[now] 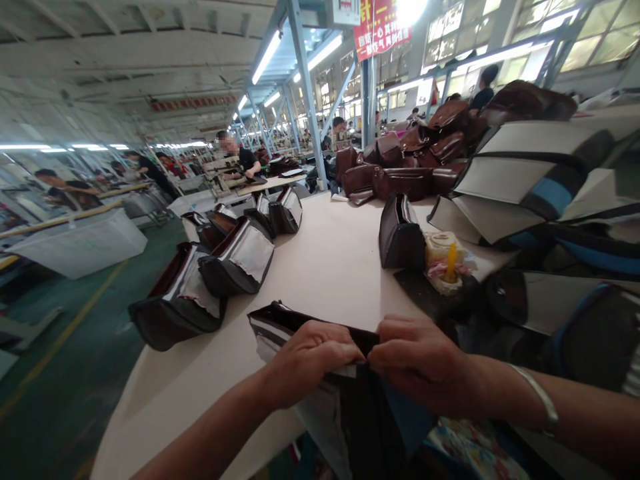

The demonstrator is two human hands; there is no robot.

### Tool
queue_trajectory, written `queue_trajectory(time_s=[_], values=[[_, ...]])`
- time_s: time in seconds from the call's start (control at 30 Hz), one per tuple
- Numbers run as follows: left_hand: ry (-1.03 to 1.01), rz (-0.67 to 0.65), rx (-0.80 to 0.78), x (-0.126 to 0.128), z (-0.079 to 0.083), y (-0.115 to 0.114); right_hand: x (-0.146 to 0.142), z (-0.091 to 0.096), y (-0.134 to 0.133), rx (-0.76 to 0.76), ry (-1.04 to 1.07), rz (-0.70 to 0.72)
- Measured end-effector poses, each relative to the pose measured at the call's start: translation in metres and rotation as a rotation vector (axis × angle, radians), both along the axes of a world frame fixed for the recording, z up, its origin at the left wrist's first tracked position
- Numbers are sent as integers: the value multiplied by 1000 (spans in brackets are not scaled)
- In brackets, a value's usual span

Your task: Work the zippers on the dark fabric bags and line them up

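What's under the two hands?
A dark brown bag, its top edge and pale lining; the left hand and right hand cover the stretch they pinch.

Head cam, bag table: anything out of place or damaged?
One oddity: a loose bundle of cream packaging with a yellow stick and pink scrap sits among the dark bags on the table, unlike the rows around it. No clear damage shows on the bag held by the left hand and right hand, though it is partly hidden.

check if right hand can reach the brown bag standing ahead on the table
Probably yes: only the table top lies between the right hand and the brown bag, though it holds another bag.
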State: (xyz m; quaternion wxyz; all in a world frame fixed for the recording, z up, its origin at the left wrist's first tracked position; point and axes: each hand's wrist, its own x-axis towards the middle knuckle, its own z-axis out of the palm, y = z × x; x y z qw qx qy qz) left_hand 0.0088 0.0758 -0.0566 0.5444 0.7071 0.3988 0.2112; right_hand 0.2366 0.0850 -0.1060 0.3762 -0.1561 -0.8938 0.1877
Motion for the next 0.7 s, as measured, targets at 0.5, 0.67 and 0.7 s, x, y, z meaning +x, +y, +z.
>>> queue_trajectory(time_s=[0.5, 0.67, 0.7], values=[[251, -172, -8, 4, -2, 2, 10, -8, 2, 268, -108, -30], [310, -117, 145, 1, 5, -6, 11, -1, 12, -165, -77, 73], [302, -99, 182, 0, 9, -8, 10, 5, 15, -208, -98, 125]])
